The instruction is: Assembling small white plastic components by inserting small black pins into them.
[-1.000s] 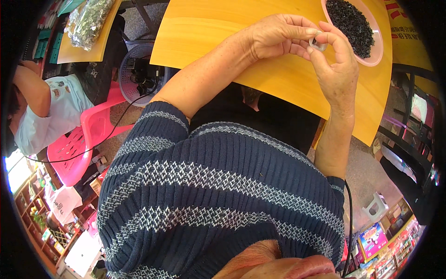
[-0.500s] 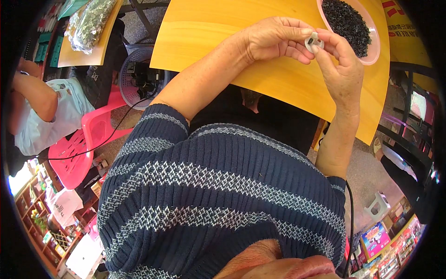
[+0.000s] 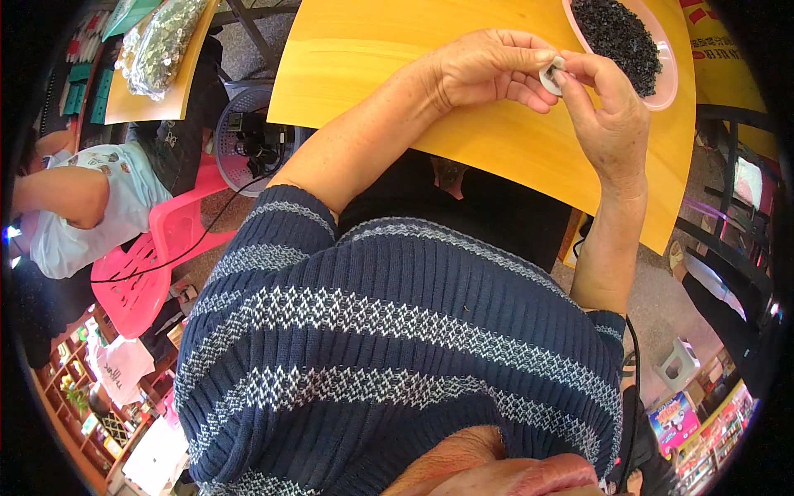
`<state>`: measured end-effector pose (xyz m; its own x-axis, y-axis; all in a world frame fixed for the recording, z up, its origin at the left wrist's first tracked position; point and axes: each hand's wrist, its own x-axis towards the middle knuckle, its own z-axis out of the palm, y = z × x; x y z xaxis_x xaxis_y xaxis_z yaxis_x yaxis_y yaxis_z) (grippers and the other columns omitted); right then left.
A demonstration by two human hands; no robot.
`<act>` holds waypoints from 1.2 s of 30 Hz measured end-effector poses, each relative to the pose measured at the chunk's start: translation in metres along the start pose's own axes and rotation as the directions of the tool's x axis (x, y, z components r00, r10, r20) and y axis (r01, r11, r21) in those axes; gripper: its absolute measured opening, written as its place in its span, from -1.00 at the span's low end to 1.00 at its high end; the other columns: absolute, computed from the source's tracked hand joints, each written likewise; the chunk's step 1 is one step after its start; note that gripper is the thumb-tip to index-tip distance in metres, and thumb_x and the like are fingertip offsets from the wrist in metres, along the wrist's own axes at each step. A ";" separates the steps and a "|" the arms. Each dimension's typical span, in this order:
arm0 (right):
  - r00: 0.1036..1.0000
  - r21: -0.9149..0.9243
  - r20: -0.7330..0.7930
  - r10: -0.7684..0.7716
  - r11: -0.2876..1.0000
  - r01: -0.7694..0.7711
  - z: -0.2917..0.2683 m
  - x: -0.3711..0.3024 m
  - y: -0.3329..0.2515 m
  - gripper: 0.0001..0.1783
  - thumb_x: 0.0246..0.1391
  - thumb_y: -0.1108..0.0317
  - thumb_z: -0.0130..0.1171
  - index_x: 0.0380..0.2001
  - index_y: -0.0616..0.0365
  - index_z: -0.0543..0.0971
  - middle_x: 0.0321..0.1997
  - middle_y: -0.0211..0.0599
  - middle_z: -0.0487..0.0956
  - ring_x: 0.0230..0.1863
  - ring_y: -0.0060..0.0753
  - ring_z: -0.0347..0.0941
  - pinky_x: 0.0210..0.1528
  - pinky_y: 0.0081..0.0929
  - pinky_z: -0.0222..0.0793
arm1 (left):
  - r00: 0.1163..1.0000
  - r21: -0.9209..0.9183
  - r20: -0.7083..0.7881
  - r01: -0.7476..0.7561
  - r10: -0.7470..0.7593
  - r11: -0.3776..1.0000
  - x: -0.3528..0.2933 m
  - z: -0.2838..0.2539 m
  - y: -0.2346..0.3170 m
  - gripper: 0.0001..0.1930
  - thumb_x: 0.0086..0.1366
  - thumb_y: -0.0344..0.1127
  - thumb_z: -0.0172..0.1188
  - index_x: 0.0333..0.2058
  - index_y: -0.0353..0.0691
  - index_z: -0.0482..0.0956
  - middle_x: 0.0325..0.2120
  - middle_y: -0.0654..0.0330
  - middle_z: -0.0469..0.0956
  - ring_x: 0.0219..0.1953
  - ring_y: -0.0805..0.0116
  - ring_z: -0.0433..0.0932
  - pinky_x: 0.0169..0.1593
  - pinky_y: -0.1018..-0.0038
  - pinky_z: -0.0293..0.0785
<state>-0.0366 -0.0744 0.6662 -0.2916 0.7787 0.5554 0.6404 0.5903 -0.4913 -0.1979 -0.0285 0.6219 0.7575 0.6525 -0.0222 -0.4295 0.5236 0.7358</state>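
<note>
Over the yellow table [image 3: 364,50], both my hands meet at a small round white plastic piece [image 3: 549,81] with a dark part in it. My left hand [image 3: 496,70] pinches its edge between thumb and forefinger, the other fingers curled beneath. Thumb and forefinger of my right hand [image 3: 608,107] close on the piece from the other side, covering part of it. Whether the right fingertips also hold a tiny part, I cannot tell. Just beyond my right hand stands a pink bowl [image 3: 668,83] heaped with small black pieces [image 3: 616,41].
At the far left, a clear bag of small pieces [image 3: 161,54] lies on another table [image 3: 169,103]. Below it, a person in a light shirt [image 3: 124,182] sits by a pink chair [image 3: 136,289]. A purple basket [image 3: 227,140] with dark items stands beside my table. A black cable [image 3: 198,240] crosses there.
My right thumb and forefinger have closed further over the white piece, which is now tilted and more covered. My left hand holds nearly the same place.
</note>
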 end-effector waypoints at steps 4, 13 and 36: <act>0.996 0.201 -0.014 0.092 0.976 -0.087 0.002 -0.001 0.002 -0.86 -0.14 0.51 0.03 -0.40 0.18 0.45 -0.37 -0.27 0.48 -0.35 -0.38 0.44 -0.31 -0.60 0.33 | 1.000 -0.027 0.006 -0.027 0.028 0.999 0.001 0.001 0.000 -0.72 0.15 -0.27 -0.02 -0.22 -0.35 0.36 -0.37 0.07 0.46 -0.33 0.30 0.50 -0.24 0.46 0.49; 0.998 0.105 -0.055 -0.019 0.994 0.024 0.009 -0.003 -0.003 -0.82 -0.14 0.58 -0.03 -0.38 0.24 0.47 -0.17 -0.13 0.43 -0.19 -0.37 0.39 -0.16 -0.55 0.29 | 0.998 -0.027 0.003 -0.070 0.070 0.997 0.000 -0.002 0.003 -0.72 0.17 -0.31 -0.05 -0.18 -0.35 0.32 -0.33 0.06 0.44 -0.28 0.30 0.48 -0.17 0.42 0.46; 0.977 0.232 -0.136 0.163 0.964 -0.129 0.017 -0.010 0.007 -0.78 -0.16 0.54 0.07 -0.34 0.17 0.48 -0.21 -0.27 0.41 -0.25 -0.48 0.38 -0.23 -0.62 0.32 | 0.997 -0.066 -0.057 -0.063 0.059 0.996 0.003 0.003 0.007 -0.74 0.12 -0.50 -0.06 -0.19 -0.47 0.36 -0.33 0.00 0.46 -0.29 0.27 0.49 -0.15 0.49 0.46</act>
<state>-0.0409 -0.0742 0.6458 -0.0841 0.8284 0.5538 0.4900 0.5183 -0.7009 -0.1974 -0.0250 0.6289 0.7011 0.7129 -0.0173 -0.5078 0.5162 0.6897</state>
